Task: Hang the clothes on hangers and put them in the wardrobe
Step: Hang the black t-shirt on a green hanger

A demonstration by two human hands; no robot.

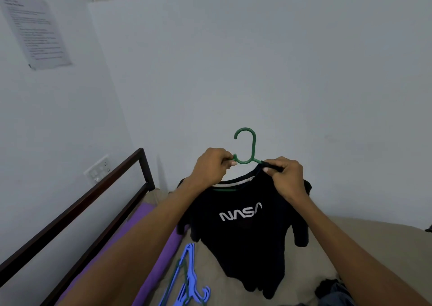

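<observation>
A black T-shirt (243, 240) with white NASA lettering hangs on a green hanger (247, 146), held up above the bed. My left hand (211, 166) pinches the hanger just left of its hook base. My right hand (286, 177) pinches the shirt's collar and shoulder at the hanger's right arm. The hanger's arms are mostly hidden inside the shirt. The hook points up and curls left. No wardrobe is in view.
Blue and dark green spare hangers (187, 280) lie on the beige bed sheet (364, 240). A dark clothes pile (334, 289) sits at lower right. A purple mat (149, 214) runs along the dark bed frame rail (77, 214). White walls stand close ahead and left.
</observation>
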